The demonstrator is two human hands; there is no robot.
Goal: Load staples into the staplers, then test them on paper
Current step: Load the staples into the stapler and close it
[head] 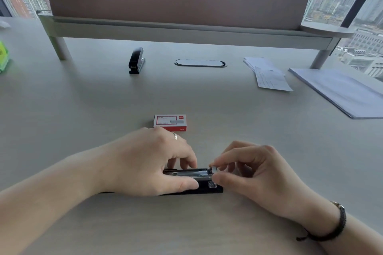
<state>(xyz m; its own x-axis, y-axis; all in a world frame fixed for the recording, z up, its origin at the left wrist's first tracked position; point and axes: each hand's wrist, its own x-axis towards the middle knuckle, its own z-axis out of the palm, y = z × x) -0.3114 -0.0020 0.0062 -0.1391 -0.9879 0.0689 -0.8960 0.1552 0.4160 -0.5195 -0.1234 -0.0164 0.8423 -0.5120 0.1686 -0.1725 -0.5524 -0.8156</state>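
A black stapler (193, 180) lies near the desk's front edge, its metal magazine exposed on top. My left hand (149, 163) grips its left part, thumb on the near side and fingers on the far side. My right hand (252, 174) pinches the magazine's right end between thumb and forefinger, where a small metal piece shows. A red and white staple box (170, 123) lies just beyond my left hand. A second black stapler (136, 62) stands closed farther back. Small paper slips (267, 75) and a stack of sheets (339, 93) lie at the right.
A desk divider on grey legs (186, 31) runs across the back. An oval cable cover (200, 62) sits in the desk (83, 109) behind the box. A green object (3, 58) is at the left edge. Windows show a city outside.
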